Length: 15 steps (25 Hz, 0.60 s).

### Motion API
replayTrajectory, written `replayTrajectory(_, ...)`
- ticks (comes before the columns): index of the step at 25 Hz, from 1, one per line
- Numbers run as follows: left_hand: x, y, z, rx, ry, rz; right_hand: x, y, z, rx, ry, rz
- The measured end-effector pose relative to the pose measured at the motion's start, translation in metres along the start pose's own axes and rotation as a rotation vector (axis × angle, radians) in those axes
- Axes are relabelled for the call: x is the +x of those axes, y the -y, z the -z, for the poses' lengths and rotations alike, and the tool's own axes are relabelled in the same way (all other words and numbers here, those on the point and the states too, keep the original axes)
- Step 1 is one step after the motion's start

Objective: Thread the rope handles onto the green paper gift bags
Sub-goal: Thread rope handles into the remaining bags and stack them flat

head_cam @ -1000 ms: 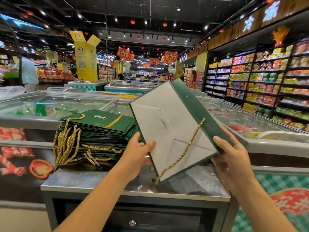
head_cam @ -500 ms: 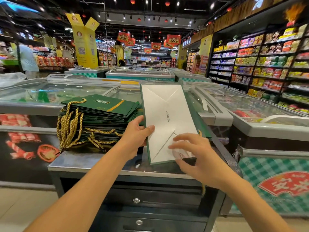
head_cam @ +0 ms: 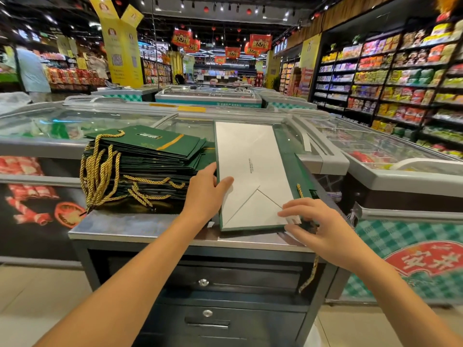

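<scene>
Flat green gift bag (head_cam: 250, 166) at table's (head_cam: 140, 226) front right, long axis pointing away. Grip: left hand (head_cam: 205, 194) pinches its left edge; right hand (head_cam: 323, 226), fingers spread, rests on near corner, closest to dangling rope handle (head_cam: 309, 276).

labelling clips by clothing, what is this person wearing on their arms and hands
Nothing that shows. The left forearm and right forearm are bare all the way to the frame edge, with no sleeve or cuff in view. The left hand and right hand have no gloves, and no watch, bracelet or ring is visible.
</scene>
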<state>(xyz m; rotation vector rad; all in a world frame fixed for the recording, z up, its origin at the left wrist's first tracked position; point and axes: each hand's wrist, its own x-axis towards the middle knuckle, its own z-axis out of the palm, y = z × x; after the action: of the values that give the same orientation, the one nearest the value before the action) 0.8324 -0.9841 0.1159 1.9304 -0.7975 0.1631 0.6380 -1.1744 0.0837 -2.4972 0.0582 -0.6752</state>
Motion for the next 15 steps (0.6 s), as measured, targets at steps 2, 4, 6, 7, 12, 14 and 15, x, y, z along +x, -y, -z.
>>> replayTrajectory(2,-0.003,-0.002,-0.002,0.026,0.073,-0.011,-0.004,-0.001,-0.001,-0.005,-0.005,-0.007)
replayTrajectory(4,-0.006,-0.002,-0.005,0.154,0.178,-0.036,-0.006,-0.003,-0.001,0.001,-0.009,-0.029)
replayTrajectory(6,-0.013,-0.005,-0.008,0.516,0.209,-0.051,-0.006,-0.004,-0.001,-0.007,-0.003,-0.037)
replayTrajectory(7,-0.016,-0.008,-0.009,0.705,0.180,-0.036,-0.006,-0.004,-0.001,-0.008,-0.001,-0.040)
replayTrajectory(12,-0.020,-0.010,-0.022,0.820,0.194,-0.292,-0.003,0.000,0.002,0.098,0.013,-0.084)
replayTrajectory(14,-0.021,-0.005,-0.030,0.680,0.433,-0.364,-0.003,0.002,0.007,0.188,0.030,-0.108)
replayTrajectory(15,-0.021,-0.003,-0.033,0.667,0.508,-0.378,-0.003,0.002,0.011,0.227,0.050,-0.112)
